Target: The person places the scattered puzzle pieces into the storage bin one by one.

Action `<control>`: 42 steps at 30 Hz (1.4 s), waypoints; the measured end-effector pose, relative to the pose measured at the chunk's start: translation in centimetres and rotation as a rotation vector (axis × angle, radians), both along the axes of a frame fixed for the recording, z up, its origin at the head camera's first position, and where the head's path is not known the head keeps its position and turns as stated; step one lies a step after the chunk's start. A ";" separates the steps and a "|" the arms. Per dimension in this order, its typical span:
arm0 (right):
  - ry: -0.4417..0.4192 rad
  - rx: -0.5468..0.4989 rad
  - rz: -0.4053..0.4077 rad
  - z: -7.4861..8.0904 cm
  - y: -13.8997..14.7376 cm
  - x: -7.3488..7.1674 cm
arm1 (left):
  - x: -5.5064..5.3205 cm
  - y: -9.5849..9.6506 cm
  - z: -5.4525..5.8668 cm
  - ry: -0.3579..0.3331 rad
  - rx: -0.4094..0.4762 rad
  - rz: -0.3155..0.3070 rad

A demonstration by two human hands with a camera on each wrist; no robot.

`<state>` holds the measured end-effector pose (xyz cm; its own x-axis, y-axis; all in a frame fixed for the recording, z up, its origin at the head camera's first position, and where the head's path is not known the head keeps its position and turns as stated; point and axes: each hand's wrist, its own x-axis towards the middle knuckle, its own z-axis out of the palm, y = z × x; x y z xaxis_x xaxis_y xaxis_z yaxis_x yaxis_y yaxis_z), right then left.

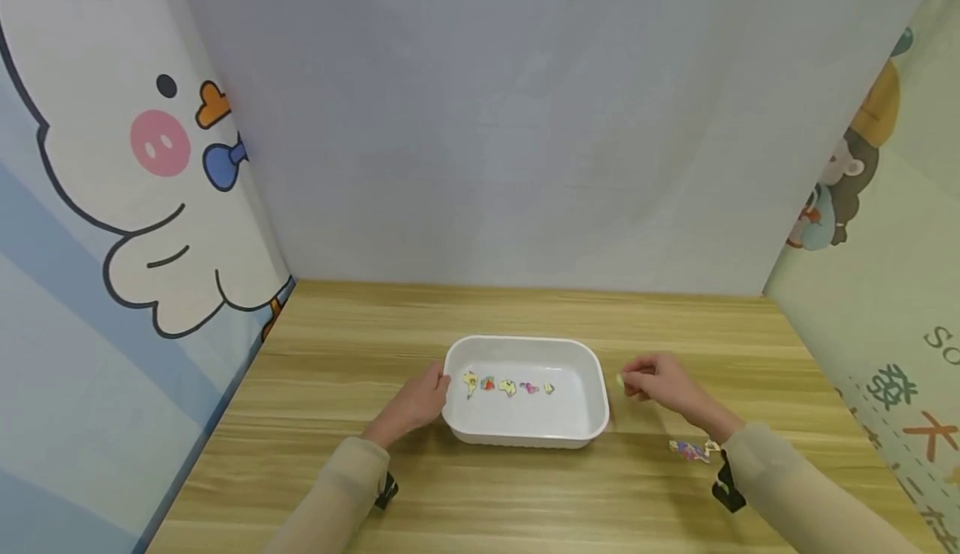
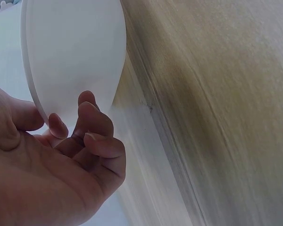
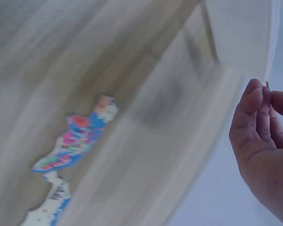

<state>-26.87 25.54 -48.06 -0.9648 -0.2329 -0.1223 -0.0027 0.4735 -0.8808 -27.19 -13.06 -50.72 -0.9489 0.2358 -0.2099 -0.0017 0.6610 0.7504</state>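
Observation:
A white rectangular tray (image 1: 525,439) with rounded corners rests on the table. My left hand (image 1: 414,402) grips its left rim, and in the left wrist view the thumb and curled fingers (image 2: 104,147) meet at the tray's edge. Inside the tray, several small flat cut-out pieces lie in a row, among them a yellow piece (image 1: 470,381) and a pink and purple piece (image 1: 529,387). Just off the tray's right side, my right hand (image 1: 666,385) pinches a tiny pale yellow-green piece (image 1: 620,379) between thumb and fingertips. Its shape is mostly hidden.
Beneath my right forearm, a multicoloured flat piece (image 3: 80,136) and a white and blue piece (image 3: 53,202) lie on the wooden table (image 1: 352,321). A plain pale curtain (image 1: 487,137) hangs behind the table, with printed cartoon cloths on both sides.

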 end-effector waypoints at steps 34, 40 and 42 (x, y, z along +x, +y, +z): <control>0.037 0.235 0.035 1.8 -6.6 -3.1 | -0.2 -0.1 -0.3 0.019 -0.023 -0.014; -0.005 0.227 0.033 1.9 -7.5 -3.4 | -0.2 -0.2 -0.4 0.030 -0.010 -0.013; -0.013 0.231 0.034 1.7 -7.7 -3.7 | -0.3 -0.2 -0.5 0.037 -0.010 -0.014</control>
<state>-30.53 17.86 -46.33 -0.9549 -0.2299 -0.1881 -0.0120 0.6626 -0.7488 -27.44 -13.27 -51.26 -0.9528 0.2470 -0.1769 0.0352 0.6681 0.7432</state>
